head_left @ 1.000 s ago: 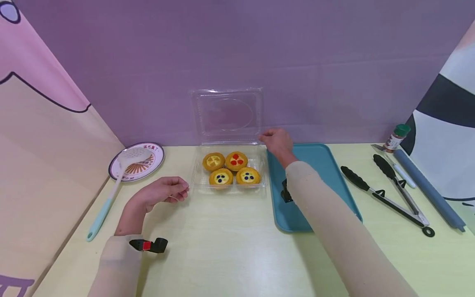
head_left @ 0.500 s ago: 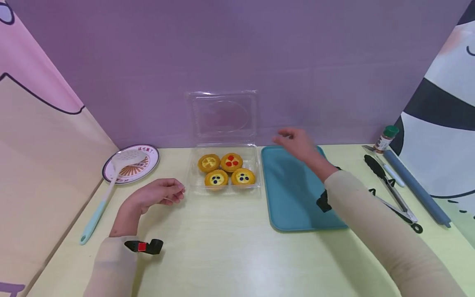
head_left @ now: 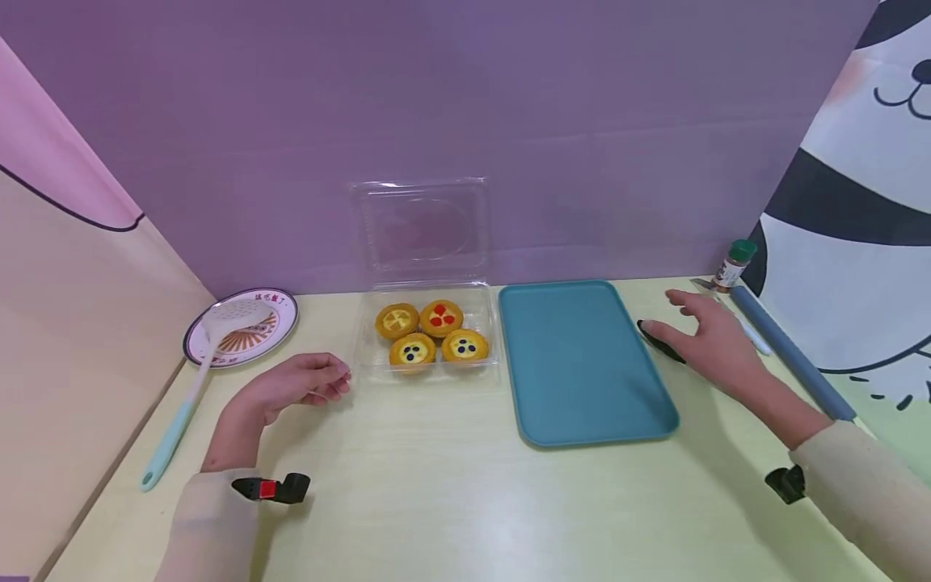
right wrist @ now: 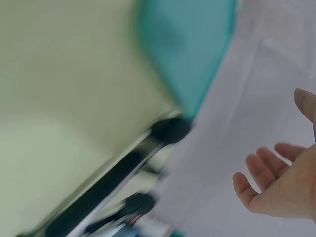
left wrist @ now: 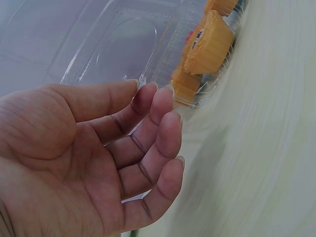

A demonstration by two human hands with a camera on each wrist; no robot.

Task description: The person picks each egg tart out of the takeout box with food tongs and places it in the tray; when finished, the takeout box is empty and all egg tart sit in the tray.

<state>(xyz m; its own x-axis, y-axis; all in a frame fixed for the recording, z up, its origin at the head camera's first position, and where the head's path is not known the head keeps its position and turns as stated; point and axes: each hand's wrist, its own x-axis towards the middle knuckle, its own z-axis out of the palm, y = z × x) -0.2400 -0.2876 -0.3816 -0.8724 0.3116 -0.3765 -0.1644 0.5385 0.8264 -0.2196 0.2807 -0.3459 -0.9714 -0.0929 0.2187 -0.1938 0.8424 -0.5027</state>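
My left hand hovers over the table with loosely bent fingers and nothing in them. Just right of it is a clear plastic clamshell box whose lid is raised at the back. Several egg tarts sit in the box, one with a red topping and two with dark dots. My right hand is spread above the tongs, thumb apart from the fingers. Most of the tongs is hidden by that hand and arm in the head view; a black end shows. In the right wrist view the tongs look blurred.
A blue tray lies between box and tongs. At left, a slotted ladle rests with its head on a patterned plate. Toward the right lie a knife, a blue-grey rod and a green-capped spice jar.
My right hand has left the lid's right edge and moved right across the tray to the tongs, its fingers spreading. The left hand keeps its place. The head view has turned slightly right.
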